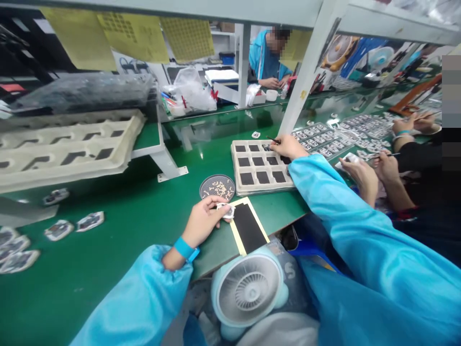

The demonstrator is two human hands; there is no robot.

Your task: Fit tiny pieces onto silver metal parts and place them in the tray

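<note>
My left hand [202, 220] pinches a small white-edged electronic part [226, 210] between thumb and fingers, just below a round dark dish [204, 191] of tiny beige pieces. Under and beside that part lies a black sheet with a yellow border [252, 228] at the table's front edge. Farther off, my right hand [290, 146] is closed round a dark slender tool [274, 140], whose kind I cannot make out. It reaches over the back right of a beige compartment tray [235, 168], whose cells have dark bottoms. My right hand and sleeve hide part of the tray.
On the left, several similar parts [59, 229] lie on the green table [144, 230], near a raised beige tray [108, 166]. At right, co-workers' hands [362, 178] work near rows of parts [317, 139]. A shelf post [306, 72] rises behind. A fan [252, 293] sits at my lap.
</note>
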